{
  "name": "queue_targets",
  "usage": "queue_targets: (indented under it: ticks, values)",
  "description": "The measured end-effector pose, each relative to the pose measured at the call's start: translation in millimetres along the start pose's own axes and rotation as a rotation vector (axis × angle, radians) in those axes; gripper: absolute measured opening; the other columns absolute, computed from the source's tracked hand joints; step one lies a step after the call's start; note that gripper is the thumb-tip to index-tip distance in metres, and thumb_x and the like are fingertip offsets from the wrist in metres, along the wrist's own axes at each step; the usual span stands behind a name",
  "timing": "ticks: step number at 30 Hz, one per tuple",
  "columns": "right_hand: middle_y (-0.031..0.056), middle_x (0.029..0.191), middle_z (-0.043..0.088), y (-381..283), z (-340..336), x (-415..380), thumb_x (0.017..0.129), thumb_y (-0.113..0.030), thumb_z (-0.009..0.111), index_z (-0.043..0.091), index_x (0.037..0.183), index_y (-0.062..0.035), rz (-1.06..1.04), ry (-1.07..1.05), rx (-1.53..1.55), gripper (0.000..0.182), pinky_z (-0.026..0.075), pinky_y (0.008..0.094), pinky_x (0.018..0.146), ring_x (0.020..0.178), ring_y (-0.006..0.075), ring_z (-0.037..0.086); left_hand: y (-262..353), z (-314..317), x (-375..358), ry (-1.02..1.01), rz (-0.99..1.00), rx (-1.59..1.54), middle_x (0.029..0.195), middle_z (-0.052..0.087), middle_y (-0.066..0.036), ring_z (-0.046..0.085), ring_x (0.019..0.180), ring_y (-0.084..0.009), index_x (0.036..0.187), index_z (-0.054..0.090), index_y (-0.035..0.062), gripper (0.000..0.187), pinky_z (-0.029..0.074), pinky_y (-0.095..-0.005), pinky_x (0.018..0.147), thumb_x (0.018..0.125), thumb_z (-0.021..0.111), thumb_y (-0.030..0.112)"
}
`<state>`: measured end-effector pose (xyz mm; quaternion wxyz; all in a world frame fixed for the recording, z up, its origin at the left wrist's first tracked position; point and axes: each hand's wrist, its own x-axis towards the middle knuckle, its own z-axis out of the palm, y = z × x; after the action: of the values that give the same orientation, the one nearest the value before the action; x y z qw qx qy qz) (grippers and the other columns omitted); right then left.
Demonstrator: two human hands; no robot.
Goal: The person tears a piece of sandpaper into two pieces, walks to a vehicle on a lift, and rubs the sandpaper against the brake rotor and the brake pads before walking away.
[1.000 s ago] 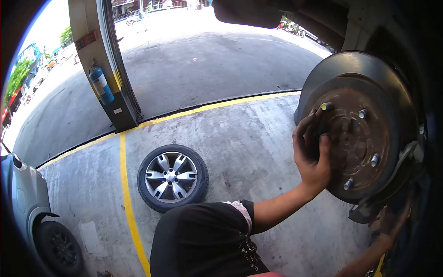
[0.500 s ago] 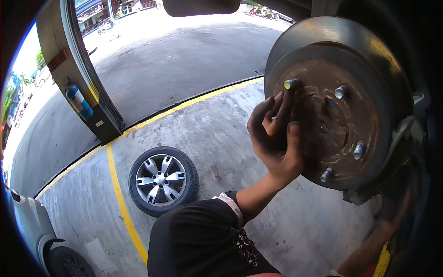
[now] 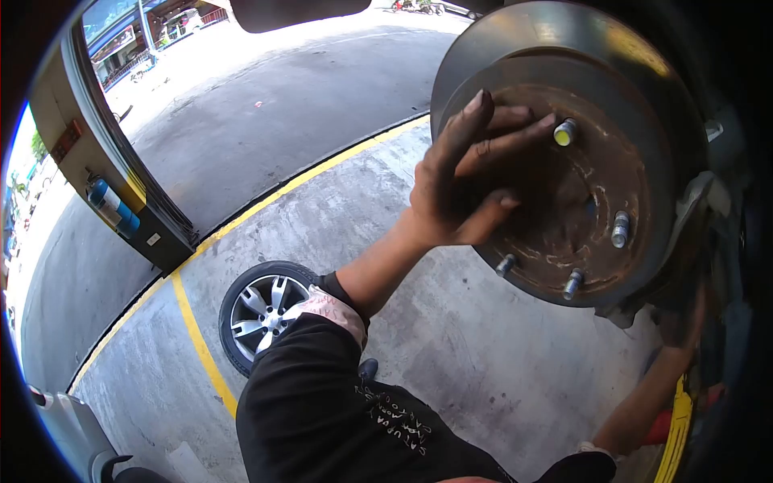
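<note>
Now that the brake disc has turned clockwise as the wearer sees it, its yellow-tipped wheel stud sits near the top of the ring rather than at the upper left, and the other visible studs have swung round with it, which suggests that it turns by hand. The left hand is spread over the disc's left side, thumb apart and pinching nothing, one fingertip right beside that stud; whether it touches, I cannot tell. Dim in shadow below the disc's right edge, the right hand does not show its grip. High at the right, above the concrete floor, the disc stands on edge, studded face toward the wearer; being round, it has no long axis, but its studs point outward, roughly toward the wearer.
</note>
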<state>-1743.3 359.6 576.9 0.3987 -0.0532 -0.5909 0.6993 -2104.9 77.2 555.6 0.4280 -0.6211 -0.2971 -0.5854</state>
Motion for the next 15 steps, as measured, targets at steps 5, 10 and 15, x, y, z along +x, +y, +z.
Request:
queue_targets:
  ticks: [5,10,15]
  values:
    - [0.0096,0.143,0.044,-8.0,30.4,3.6,0.102,-0.029,0.035,0.035,0.143,-0.0034,-0.101,0.037,-0.035,0.048,0.037,0.0365,0.106,0.128,0.0212,0.046,35.5,27.7,-17.6,0.508,-0.409,-0.292,0.143,0.032,-0.031,0.038,0.132,-0.0357,0.14,0.012,-0.0021,0.062,0.032,-0.0435,0.108,0.098,0.045,0.029]
    - [0.0091,0.131,0.055,-14.9,69.7,-2.5,0.101,-0.03,0.041,0.047,0.136,-0.0035,-0.019,-0.009,0.061,0.044,0.041,0.0354,0.101,0.12,0.0205,0.054,68.7,69.2,-28.7,0.573,-0.491,-0.152,0.144,0.032,-0.029,0.037,0.133,-0.0343,0.139,0.018,-0.0018,0.056,0.032,-0.0443,0.109,0.099,0.043,0.029]
    - [0.0081,0.129,0.057,-17.7,83.6,0.0,0.1,-0.031,0.044,0.049,0.134,-0.0047,0.063,0.189,-0.073,0.044,0.04,0.0355,0.101,0.118,0.0201,0.055,65.1,72.3,-14.0,0.832,-0.579,-0.284,0.141,0.037,-0.028,0.041,0.13,-0.032,0.134,0.023,-0.0036,0.045,0.034,-0.0418,0.109,0.101,0.039,0.023]
